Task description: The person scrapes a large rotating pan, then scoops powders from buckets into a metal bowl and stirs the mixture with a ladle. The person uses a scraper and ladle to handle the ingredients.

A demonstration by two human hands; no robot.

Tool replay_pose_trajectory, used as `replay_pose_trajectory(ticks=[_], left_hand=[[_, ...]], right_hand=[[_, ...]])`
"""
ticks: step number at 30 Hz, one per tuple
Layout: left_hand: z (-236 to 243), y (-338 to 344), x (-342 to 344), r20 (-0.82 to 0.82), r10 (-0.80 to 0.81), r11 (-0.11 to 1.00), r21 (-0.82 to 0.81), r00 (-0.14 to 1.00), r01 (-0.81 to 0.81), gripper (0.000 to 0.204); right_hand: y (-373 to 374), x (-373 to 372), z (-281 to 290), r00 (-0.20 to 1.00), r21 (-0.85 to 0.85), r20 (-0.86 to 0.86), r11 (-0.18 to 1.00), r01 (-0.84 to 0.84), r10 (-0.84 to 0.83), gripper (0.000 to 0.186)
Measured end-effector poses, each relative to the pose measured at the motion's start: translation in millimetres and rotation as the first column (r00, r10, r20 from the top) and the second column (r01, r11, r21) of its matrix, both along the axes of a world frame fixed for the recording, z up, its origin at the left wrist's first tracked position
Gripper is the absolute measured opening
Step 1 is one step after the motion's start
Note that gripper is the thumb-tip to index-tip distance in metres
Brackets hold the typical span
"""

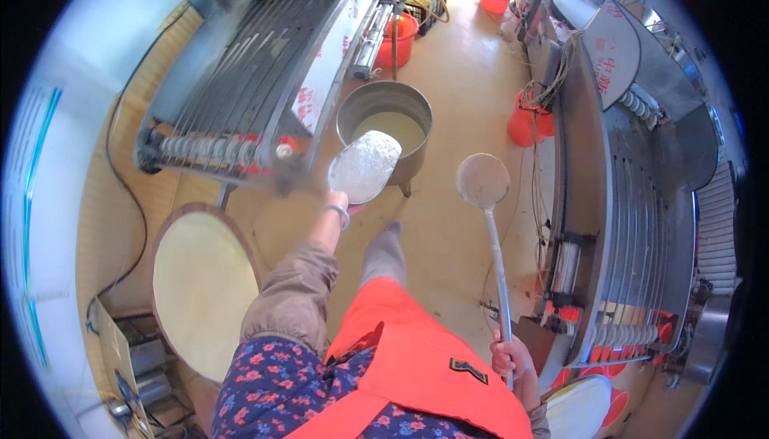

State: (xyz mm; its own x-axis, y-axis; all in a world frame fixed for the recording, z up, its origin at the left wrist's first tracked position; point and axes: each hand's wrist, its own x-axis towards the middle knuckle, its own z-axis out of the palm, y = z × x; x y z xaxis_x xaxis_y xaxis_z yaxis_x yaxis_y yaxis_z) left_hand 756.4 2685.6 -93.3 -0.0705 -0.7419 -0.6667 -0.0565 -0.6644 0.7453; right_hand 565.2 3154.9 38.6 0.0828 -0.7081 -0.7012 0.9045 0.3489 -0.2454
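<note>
workshop with long metal machines [248,62]

Pot [415,165] at twelve: near-left wall hidden from us by scoop [364,168]. Left hand [340,199]: fingers partly hidden under scoop. Toward nine, machine's [240,78] near corner blurred. Near six, our apron [424,359] cut off by lower edge.

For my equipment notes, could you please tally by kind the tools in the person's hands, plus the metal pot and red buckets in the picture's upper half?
Scoop, in the left hand: 1
Long-handled ladle, in the right hand: 1
Metal pot: 1
Red buckets: 3
Total: 6
</note>
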Motion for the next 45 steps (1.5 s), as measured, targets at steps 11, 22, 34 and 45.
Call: replay_pose_trajectory(ticks=[11,22,34,45], left_hand=[[-140,-258,-168,0.786,-0.303,0.884,0.021,0.539,0.467,0.027],[-185,-310,-171,0.898,-0.186,0.865,-0.043,0.399,0.499,0.018],[-192,-309,-187,0.834,-0.432,0.750,0.120,0.343,0.651,0.036],[-180,-317,-176,0.930,-0.361,0.457,0.236,-0.063,0.858,0.017]], right_hand=[[-219,-14,29,0.937,0.422,0.069,0.861,0.284,-0.343,0.016],[-263,-22,14,0.865,0.493,0.123,0.786,0.372,-0.487,0.017],[-261,-17,13,0.836,0.454,0.149,0.788,0.417,-0.528,0.015],[-249,-9,6,0.813,0.473,0.166,0.769,0.430,-0.558,0.018]])
